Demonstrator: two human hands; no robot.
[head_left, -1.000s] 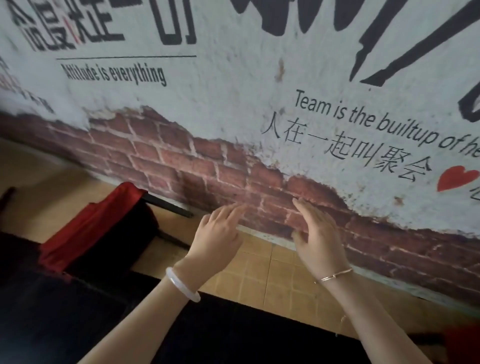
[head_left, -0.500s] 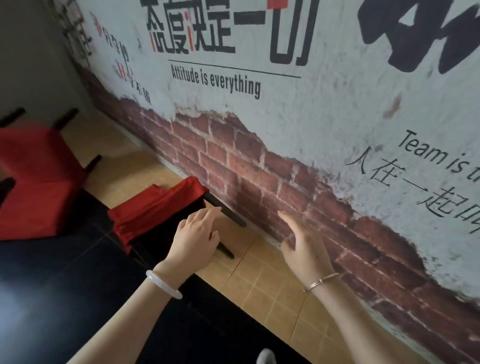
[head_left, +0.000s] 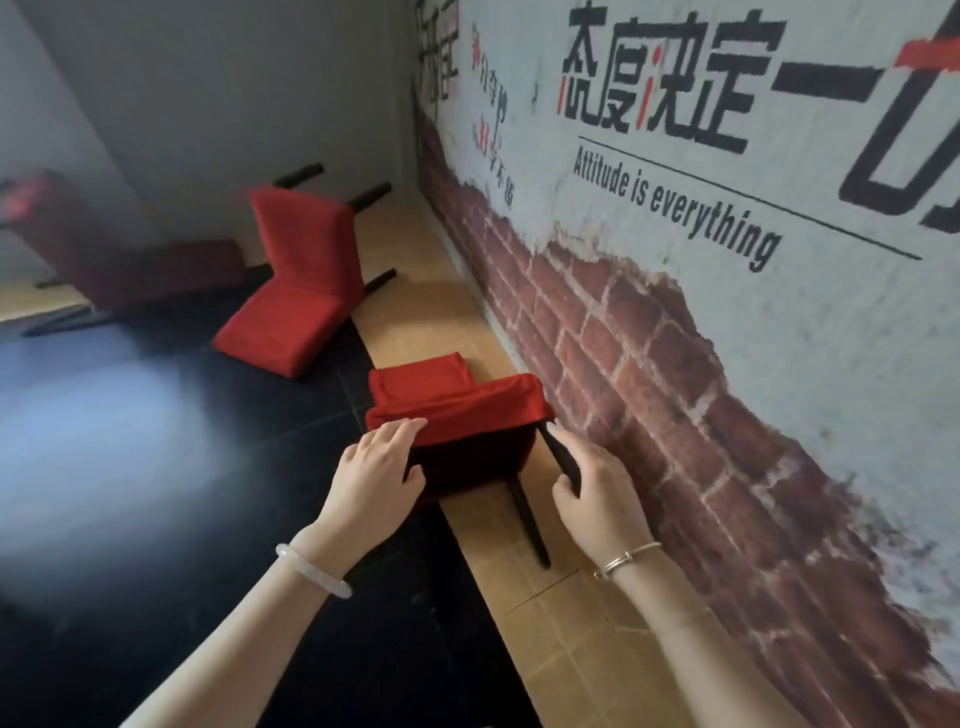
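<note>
- The overturned chair (head_left: 467, 467) lies on its side on the floor (head_left: 571, 649), just beside the brick-painted wall (head_left: 649, 374). Its red cover (head_left: 457, 410) is bunched over the seat.
- The left hand (head_left: 376, 473) lies on the seat's near edge, fingers over the red cover and thumb against the dark underside. It seems to grip the edge, though the curl is hard to judge.
- The right hand (head_left: 597, 488) is wrapped round the upper black leg (head_left: 558, 457), fingers curled and thumb beneath.
- A second leg (head_left: 527, 519) points toward the camera, over the tan tiles.
- Another red chair (head_left: 296, 291) lies tipped farther back, well apart.
</note>
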